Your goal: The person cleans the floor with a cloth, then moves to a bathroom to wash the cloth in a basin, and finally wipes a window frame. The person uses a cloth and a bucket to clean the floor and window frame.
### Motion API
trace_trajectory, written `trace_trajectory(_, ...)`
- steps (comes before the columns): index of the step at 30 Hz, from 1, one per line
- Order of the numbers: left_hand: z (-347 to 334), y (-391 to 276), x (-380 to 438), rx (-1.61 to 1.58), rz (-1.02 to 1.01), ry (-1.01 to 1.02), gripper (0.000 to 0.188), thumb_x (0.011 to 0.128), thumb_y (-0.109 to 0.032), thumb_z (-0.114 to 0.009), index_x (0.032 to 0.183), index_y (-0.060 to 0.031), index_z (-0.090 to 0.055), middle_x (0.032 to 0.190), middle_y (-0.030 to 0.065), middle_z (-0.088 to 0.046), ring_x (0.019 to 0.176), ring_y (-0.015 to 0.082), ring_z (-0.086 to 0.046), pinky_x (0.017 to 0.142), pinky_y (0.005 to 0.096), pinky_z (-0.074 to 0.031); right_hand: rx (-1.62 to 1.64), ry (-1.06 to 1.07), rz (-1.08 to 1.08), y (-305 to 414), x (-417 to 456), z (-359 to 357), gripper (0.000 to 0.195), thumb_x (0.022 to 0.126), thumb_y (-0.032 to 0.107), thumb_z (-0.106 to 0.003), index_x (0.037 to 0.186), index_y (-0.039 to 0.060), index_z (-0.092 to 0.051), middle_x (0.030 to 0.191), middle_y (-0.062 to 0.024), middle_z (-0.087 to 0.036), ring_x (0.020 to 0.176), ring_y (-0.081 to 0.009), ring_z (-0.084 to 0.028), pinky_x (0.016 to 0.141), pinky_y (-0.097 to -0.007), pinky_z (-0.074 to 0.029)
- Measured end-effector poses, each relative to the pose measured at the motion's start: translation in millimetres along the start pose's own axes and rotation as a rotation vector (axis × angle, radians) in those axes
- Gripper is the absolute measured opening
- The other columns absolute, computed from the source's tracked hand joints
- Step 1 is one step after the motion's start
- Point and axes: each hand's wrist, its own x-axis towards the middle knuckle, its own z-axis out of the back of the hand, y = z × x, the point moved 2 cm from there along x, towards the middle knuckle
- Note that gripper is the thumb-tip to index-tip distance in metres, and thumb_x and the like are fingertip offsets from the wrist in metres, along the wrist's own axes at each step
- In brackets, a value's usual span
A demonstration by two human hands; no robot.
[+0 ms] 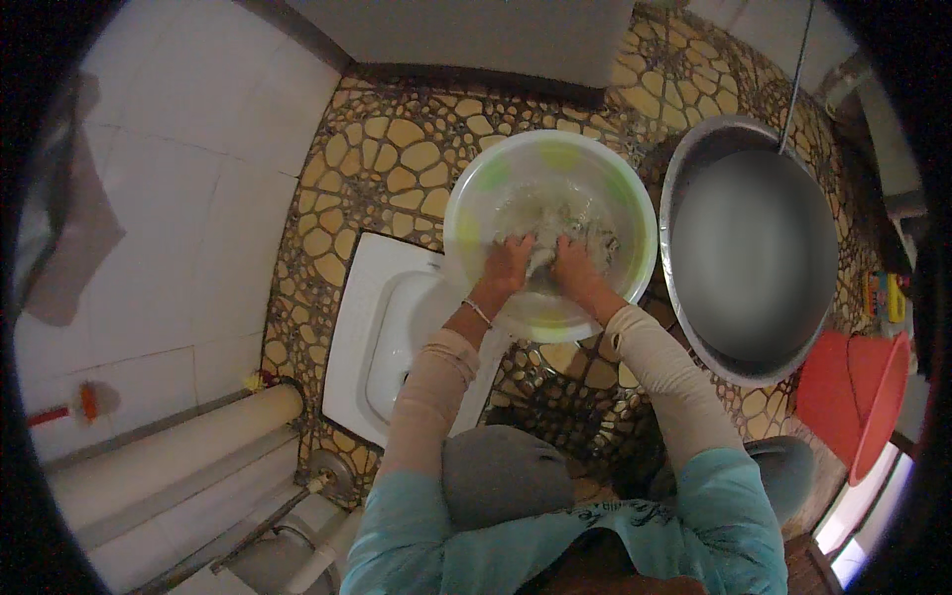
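A round plastic basin [550,327], pale with light green patches, stands before me with water in it. A whitish, crumpled thing [550,212], seemingly wet cloth, lies in the water. My left hand [510,262] reaches into the basin's left half, a thin bracelet on its wrist, fingertips at the whitish thing. Close beside it on the right, my right hand [577,268] also touches the whitish thing. The fingertips are partly hidden by water, so whether either hand grips the thing does not show.
A large metal tub [669,223] stands right of the basin, a thin hose or rod hanging at its far rim. A white squat toilet [346,342] lies left, set in the pebble-patterned floor [416,155]. A red bucket [833,394] is at the right; a thick pipe [186,439] runs along the left wall.
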Motion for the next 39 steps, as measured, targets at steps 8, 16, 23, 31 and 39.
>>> trace_trajectory(8, 120, 13, -70, -0.505, 0.048, -0.203, 0.041, 0.085, -0.036, -0.066, 0.11, -0.0037, -0.066, 0.093, 0.0101, -0.068, 0.076, 0.0238, -0.065, 0.07, 0.0421, -0.052, 0.022, 0.457, 0.524, -25, 41, 120, 0.025, 0.08, 0.007, -0.057, 0.101, 0.0028, -0.068, 0.111, -0.0155, -0.059, 0.101, -0.0337, -0.06, 0.084, -0.042, -0.052)
trace_trajectory(16, 190, 21, -69, -0.08, 0.162, -0.335, 0.049, 0.083, -0.031, -0.069, 0.118, 0.0005, -0.057, 0.11, 0.0138, -0.063, 0.1, 0.0213, -0.061, 0.086, 0.0307, -0.047, 1.282, 0.242, 0.16, -3, 62, 314, 0.014, 0.083, 0.008, -0.051, 0.079, -0.003, -0.059, 0.078, -0.0098, -0.058, 0.073, -0.0144, -0.058, 0.067, -0.0304, -0.048)
trace_trajectory(23, 197, -95, -19, -0.461, 0.052, -0.25, 0.031, 0.085, -0.02, -0.06, 0.109, -0.0008, -0.061, 0.085, 0.0148, -0.066, 0.079, 0.0262, -0.063, 0.072, 0.0369, -0.049, 0.453, -0.086, 0.551, 27, 73, 329, 0.015, 0.075, 0.016, -0.063, 0.072, 0.0015, -0.06, 0.071, -0.0189, -0.056, 0.071, -0.0339, -0.059, 0.061, -0.0427, -0.045)
trace_trajectory(31, 225, -87, -15, -0.739, 0.127, -0.532, 0.024, 0.087, -0.02, -0.055, 0.101, -0.0035, -0.064, 0.067, 0.0061, -0.058, 0.062, 0.0118, -0.053, 0.06, 0.0329, -0.045, 0.611, -0.321, 0.465, -6, 55, 323, 0.013, 0.081, 0.006, -0.059, 0.073, -0.0028, -0.056, 0.067, -0.0105, -0.056, 0.063, -0.0267, -0.054, 0.06, -0.0361, -0.044)
trace_trajectory(39, 247, -74, -44, 0.11, -0.01, -0.325, 0.024, 0.088, -0.03, -0.057, 0.093, -0.0084, -0.065, 0.082, 0.0109, -0.066, 0.074, 0.0256, -0.064, 0.067, 0.0369, -0.049, 0.263, -0.639, 0.471, 1, 44, 292, 0.016, 0.077, 0.014, -0.063, 0.068, 0.0014, -0.059, 0.072, -0.0113, -0.062, 0.06, -0.0276, -0.06, 0.052, -0.0389, -0.047)
